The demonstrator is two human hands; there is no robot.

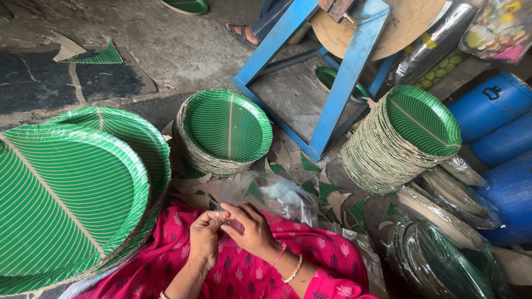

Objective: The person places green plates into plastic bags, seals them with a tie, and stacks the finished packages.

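My left hand [205, 237] and my right hand [252, 230] meet over my lap, both pinching the near edge of a clear plastic bag [277, 196]. The bag lies crumpled and limp ahead of my fingers, over paper scraps. My lap is covered in pink patterned cloth [244, 274]. Close at my left stands a tall stack of green leaf-patterned paper plates [66, 194]. A lower stack of the same plates [227, 130] sits on the floor just beyond the bag.
A leaning stack of green plates [404, 138] is at the right, with plastic-wrapped plate bundles [443, 260] below it. A blue metal frame [338, 72] stands ahead, another person's sandalled foot [242, 34] behind it. Blue drums [499, 127] line the right edge.
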